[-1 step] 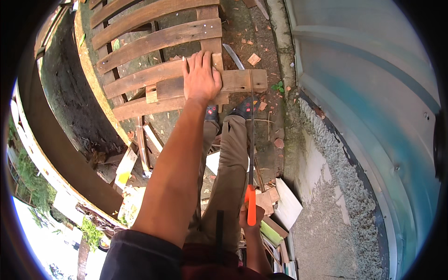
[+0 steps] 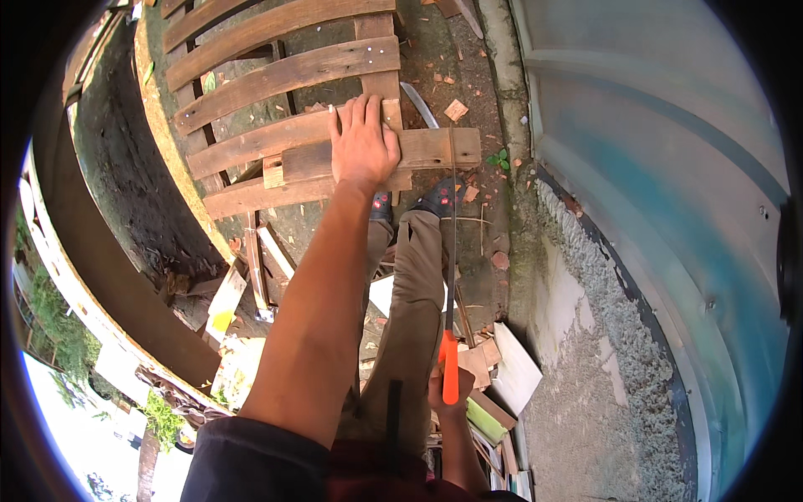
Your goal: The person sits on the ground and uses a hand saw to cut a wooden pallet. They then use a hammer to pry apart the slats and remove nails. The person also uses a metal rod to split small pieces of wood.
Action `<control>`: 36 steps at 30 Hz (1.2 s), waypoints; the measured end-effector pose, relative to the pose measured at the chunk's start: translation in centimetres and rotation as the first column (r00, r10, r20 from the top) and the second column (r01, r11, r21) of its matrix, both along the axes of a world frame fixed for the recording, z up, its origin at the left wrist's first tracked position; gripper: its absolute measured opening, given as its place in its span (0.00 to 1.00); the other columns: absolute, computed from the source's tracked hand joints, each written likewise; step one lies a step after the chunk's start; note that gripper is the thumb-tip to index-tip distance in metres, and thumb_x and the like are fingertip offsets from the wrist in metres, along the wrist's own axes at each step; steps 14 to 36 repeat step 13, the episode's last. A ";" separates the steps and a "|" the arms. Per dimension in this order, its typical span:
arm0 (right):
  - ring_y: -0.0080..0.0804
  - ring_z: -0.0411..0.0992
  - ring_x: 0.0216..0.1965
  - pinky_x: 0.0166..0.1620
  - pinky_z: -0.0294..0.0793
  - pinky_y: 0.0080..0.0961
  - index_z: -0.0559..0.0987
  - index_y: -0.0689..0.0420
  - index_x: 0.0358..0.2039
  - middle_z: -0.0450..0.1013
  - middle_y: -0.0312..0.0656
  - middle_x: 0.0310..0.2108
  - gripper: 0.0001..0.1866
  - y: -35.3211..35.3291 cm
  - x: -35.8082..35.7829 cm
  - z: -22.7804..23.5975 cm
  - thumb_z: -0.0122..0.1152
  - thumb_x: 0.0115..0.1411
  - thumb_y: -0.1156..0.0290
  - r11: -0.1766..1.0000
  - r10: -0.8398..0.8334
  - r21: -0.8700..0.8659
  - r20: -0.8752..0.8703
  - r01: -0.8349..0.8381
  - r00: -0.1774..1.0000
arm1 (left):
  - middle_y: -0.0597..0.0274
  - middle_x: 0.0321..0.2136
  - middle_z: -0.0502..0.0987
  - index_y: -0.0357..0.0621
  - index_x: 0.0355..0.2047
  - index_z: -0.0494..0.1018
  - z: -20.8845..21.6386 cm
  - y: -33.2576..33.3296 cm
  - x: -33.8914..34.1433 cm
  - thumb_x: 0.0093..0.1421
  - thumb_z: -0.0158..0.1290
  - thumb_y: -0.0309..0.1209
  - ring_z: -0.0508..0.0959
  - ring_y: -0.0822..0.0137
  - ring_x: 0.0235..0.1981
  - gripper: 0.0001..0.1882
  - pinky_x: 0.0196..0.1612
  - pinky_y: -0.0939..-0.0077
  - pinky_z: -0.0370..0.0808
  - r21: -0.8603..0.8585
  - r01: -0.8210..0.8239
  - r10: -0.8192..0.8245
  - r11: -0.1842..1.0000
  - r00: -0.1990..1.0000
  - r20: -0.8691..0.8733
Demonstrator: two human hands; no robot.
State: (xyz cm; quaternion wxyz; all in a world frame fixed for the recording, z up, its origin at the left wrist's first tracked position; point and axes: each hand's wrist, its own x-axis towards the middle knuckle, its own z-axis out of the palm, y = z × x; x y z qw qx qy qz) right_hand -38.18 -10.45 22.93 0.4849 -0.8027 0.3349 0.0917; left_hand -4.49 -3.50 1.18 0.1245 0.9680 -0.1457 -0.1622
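My left hand (image 2: 365, 151) lies flat on a short wooden plank (image 2: 439, 148), its fingers reaching forward and the thumb apart. The plank rests across the near end of a slatted wooden pallet (image 2: 288, 79), and its right end sticks out past the slats. Low on the right, my right hand (image 2: 436, 388) is wrapped round the orange handle of a handsaw (image 2: 451, 368), which partly hides its fingers. Seen nearly edge-on, the long thin blade runs forward to the plank's overhanging end and crosses it. How deep it sits in the wood I cannot tell.
A curved metal blade (image 2: 418, 105) lies on the ground beyond the plank. My shoes (image 2: 439, 197) stand just below the overhang. Wood offcuts (image 2: 489, 414) are heaped near my right arm. A rough concrete ledge (image 2: 585, 402) and metal sheeting (image 2: 669, 167) line the right side.
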 end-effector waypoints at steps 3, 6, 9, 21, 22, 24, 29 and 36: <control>0.27 0.69 0.18 0.25 0.68 0.28 0.78 0.62 0.24 0.70 0.39 0.17 0.05 -2.2 9.0 -5.3 0.60 0.56 0.77 0.980 -0.165 0.112 -0.021 0.167 0.986 | 0.55 0.65 0.66 0.44 0.64 0.64 0.0 -0.2 0.4 0.62 0.45 0.38 0.60 0.55 0.70 0.30 0.76 0.46 0.44 -0.003 0.057 -0.057 0.998 0.998 0.003; 0.20 0.67 0.19 0.25 0.66 0.29 0.77 0.65 0.25 0.71 0.38 0.16 0.09 -6.9 20.4 -11.3 0.61 0.61 0.74 0.884 -0.350 0.283 -0.131 0.373 0.928 | 0.55 0.65 0.66 0.44 0.64 0.64 -0.4 -0.2 0.5 0.62 0.45 0.37 0.60 0.54 0.70 0.30 0.75 0.46 0.45 0.005 0.052 -0.052 0.999 0.999 0.011; 0.21 0.69 0.20 0.25 0.67 0.28 0.79 0.63 0.26 0.72 0.40 0.17 0.08 -4.1 15.9 -11.2 0.62 0.59 0.74 0.925 -0.310 0.244 0.040 0.292 0.950 | 0.55 0.65 0.65 0.45 0.65 0.63 -0.4 0.0 -0.2 0.62 0.46 0.37 0.59 0.54 0.70 0.30 0.75 0.47 0.46 -0.009 0.051 -0.051 0.999 0.999 -0.007; 0.35 0.71 0.16 0.23 0.66 0.30 0.78 0.60 0.24 0.69 0.40 0.14 0.07 -1.4 5.3 -2.2 0.57 0.58 0.75 0.991 -0.116 0.051 -0.089 0.121 0.989 | 0.56 0.66 0.64 0.46 0.65 0.63 -0.3 0.0 0.9 0.62 0.46 0.38 0.58 0.55 0.71 0.30 0.75 0.47 0.46 -0.008 -0.001 0.000 1.000 1.000 -0.018; 0.35 0.71 0.16 0.23 0.66 0.30 0.78 0.60 0.24 0.69 0.40 0.14 0.07 -1.4 5.3 -2.2 0.57 0.58 0.75 0.991 -0.116 0.051 -0.089 0.121 0.989 | 0.56 0.66 0.64 0.46 0.65 0.63 -0.3 0.0 0.9 0.62 0.46 0.38 0.58 0.55 0.71 0.30 0.75 0.47 0.46 -0.008 -0.001 0.000 1.000 1.000 -0.018; 0.35 0.71 0.16 0.23 0.66 0.30 0.78 0.60 0.24 0.69 0.40 0.14 0.07 -1.4 5.3 -2.2 0.57 0.58 0.75 0.991 -0.116 0.051 -0.089 0.121 0.989 | 0.56 0.66 0.64 0.46 0.65 0.63 -0.3 0.0 0.9 0.62 0.46 0.38 0.58 0.55 0.71 0.30 0.75 0.47 0.46 -0.008 -0.001 0.000 1.000 1.000 -0.018; 0.35 0.71 0.16 0.23 0.66 0.30 0.78 0.60 0.24 0.69 0.40 0.14 0.07 -1.4 5.3 -2.2 0.57 0.58 0.75 0.991 -0.116 0.051 -0.089 0.121 0.989 | 0.56 0.66 0.64 0.46 0.65 0.63 -0.3 0.0 0.9 0.62 0.46 0.38 0.58 0.55 0.71 0.30 0.75 0.47 0.46 -0.008 -0.001 0.000 1.000 1.000 -0.018; 0.35 0.71 0.16 0.23 0.66 0.30 0.78 0.60 0.24 0.69 0.40 0.14 0.07 -1.4 5.3 -2.2 0.57 0.58 0.75 0.991 -0.116 0.051 -0.089 0.121 0.989 | 0.56 0.66 0.64 0.46 0.65 0.63 -0.3 0.0 0.9 0.62 0.46 0.38 0.58 0.55 0.71 0.30 0.75 0.47 0.46 -0.008 -0.001 0.000 1.000 1.000 -0.018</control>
